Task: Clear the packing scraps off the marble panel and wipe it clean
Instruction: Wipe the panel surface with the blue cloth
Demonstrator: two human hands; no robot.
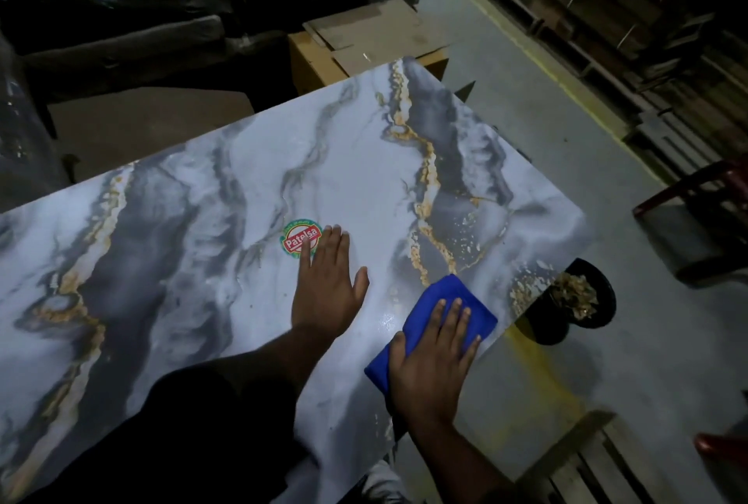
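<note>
Marble panel (251, 163), wiping under way, lying flat on its support.
Right hand (435, 357) presses blue cloth (453, 301) near the right edge, fingers straight; left hand (328, 285) braces flat beside the sticker (301, 239), fingers extended. Advice: overlapping strokes, steady pressure, toward the bin (583, 301).

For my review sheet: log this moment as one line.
phase: wiping | right hand: presses blue cloth on marble panel | left hand: flat beside round sticker

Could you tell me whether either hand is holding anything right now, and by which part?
Nothing is gripped. The right hand presses flat on the near half of the blue cloth; the left hand rests on the marble panel.
</note>
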